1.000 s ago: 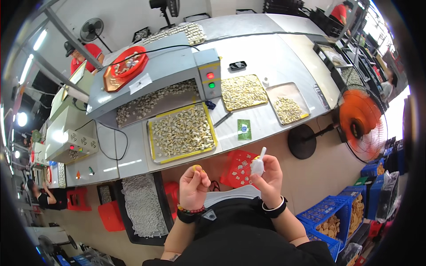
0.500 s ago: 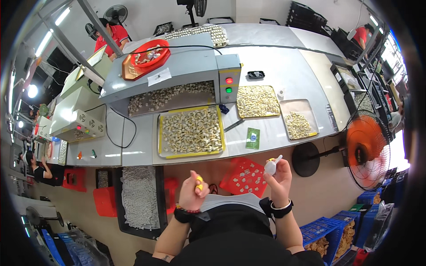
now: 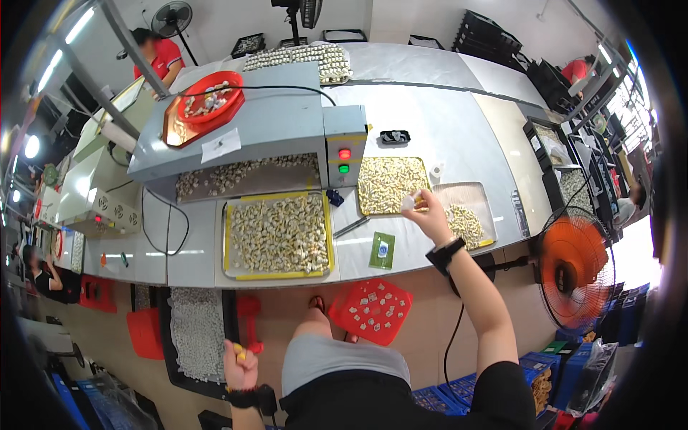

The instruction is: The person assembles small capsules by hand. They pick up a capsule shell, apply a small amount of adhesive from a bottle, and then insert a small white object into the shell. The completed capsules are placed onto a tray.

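My right hand (image 3: 428,213) reaches out over the grey table and holds a small white piece (image 3: 408,203) between two metal trays. One tray (image 3: 388,184) is full of small pale parts, the other tray (image 3: 466,218) holds fewer. My left hand (image 3: 240,367) hangs low beside my hip, closed on a small yellow object (image 3: 239,351), above a dark bin of white parts (image 3: 192,333). Both wrists wear black bands.
A yellow-rimmed tray of parts (image 3: 278,235) sits before a grey machine (image 3: 247,136) with red and green lamps. A red basket (image 3: 370,309) stands by my knees, an orange fan (image 3: 575,269) to the right. Another person in red (image 3: 159,51) stands far left.
My right hand has stretched from my chest out to the trays with the white piece. My left hand has dropped from chest height down to my side, still holding the yellow object.
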